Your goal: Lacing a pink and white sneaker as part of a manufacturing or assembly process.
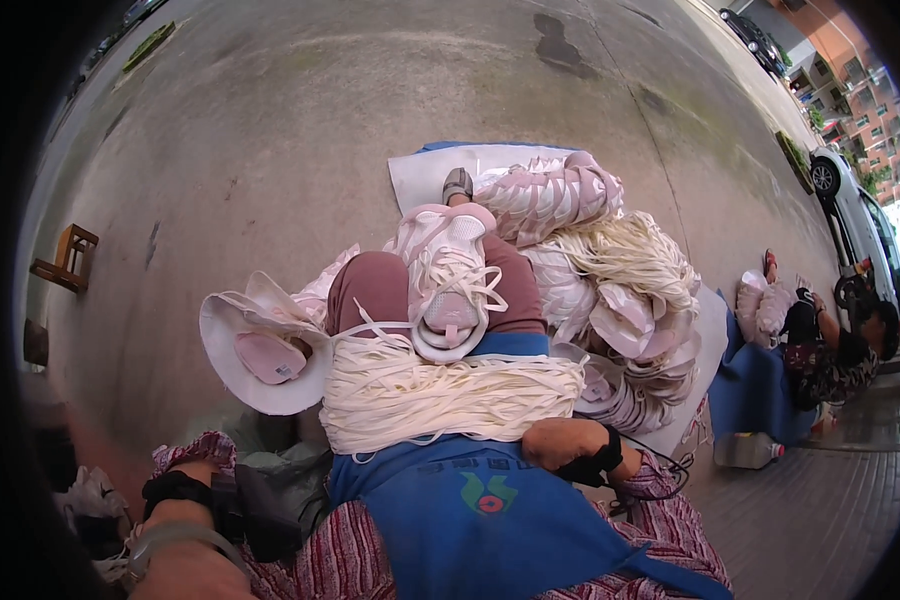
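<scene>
A white and pink sneaker upper [453, 240] rests between my knees, its cream lace [482, 290] threaded through the front with loose ends hanging. Across my lap lies a thick bundle of cream shoelaces [450, 395], over a blue apron [410, 520]. My right hand [565, 441], a black band at its wrist, is at the bundle's right end; its fingers are hidden. My left hand [188, 572] is raised close to the lower left edge, a bangle [175, 538] on its wrist. The frame cuts off its fingers. Left of my knee sits another upper [270, 355], opening toward me.
Stacked pink and white uppers [560, 198] and more cream laces [635, 260] pile on a white sheet [420, 180] to the right. A wooden stool [67, 257] stands far left. At right are a seated person [840, 345], a plastic jug [748, 450] and a white car [865, 215].
</scene>
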Available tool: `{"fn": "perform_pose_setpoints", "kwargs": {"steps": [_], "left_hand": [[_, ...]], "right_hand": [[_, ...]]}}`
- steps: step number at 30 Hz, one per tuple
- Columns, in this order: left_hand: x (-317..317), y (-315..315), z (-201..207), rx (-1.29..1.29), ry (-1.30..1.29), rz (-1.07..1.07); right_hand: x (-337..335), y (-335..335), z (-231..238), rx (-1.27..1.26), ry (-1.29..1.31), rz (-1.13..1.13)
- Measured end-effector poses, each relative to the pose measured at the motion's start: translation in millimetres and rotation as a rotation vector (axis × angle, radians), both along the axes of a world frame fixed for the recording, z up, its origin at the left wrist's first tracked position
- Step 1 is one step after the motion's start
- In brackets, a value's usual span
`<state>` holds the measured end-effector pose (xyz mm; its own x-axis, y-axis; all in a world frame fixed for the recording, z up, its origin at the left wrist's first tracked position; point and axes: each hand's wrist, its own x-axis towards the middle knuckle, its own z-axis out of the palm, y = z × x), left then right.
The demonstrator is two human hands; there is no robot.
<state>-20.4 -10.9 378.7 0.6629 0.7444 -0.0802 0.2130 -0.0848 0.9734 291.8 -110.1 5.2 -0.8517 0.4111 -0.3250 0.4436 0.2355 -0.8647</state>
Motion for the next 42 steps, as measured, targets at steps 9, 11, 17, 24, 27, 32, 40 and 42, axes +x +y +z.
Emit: {"fn": "perform_pose_setpoints", "kwargs": {"steps": [9,11,17,24,27,32,40,42], "left_hand": [[10,28,-49,-0.524,0.044,0.039],[25,50,-66,-0.606,0.013,-0.069],[13,44,-76,-0.797,0.011,-0.094],[-51,20,-84,-1.051,0.024,0.041],[-143,-40,-85,-1.157,0.017,0.068],[-170,-53,-90,-1.062,-0.032,0.226],[-155,-74,-107,-0.638,-0.168,0.473],[-154,-78,-116,-0.506,-0.223,0.513]], "right_hand": [[-84,76,73,-0.005,0.039,-0.645],[-87,85,70,0.026,0.159,-0.725],[-156,100,56,0.043,0.238,-0.527],[-227,102,55,0.088,0.370,-0.414],[-239,101,57,0.080,0.348,-0.495],[-287,101,41,0.105,0.378,-0.381],[-342,72,15,0.389,0.267,-0.157],[-355,71,17,0.524,0.155,-0.100]]}}
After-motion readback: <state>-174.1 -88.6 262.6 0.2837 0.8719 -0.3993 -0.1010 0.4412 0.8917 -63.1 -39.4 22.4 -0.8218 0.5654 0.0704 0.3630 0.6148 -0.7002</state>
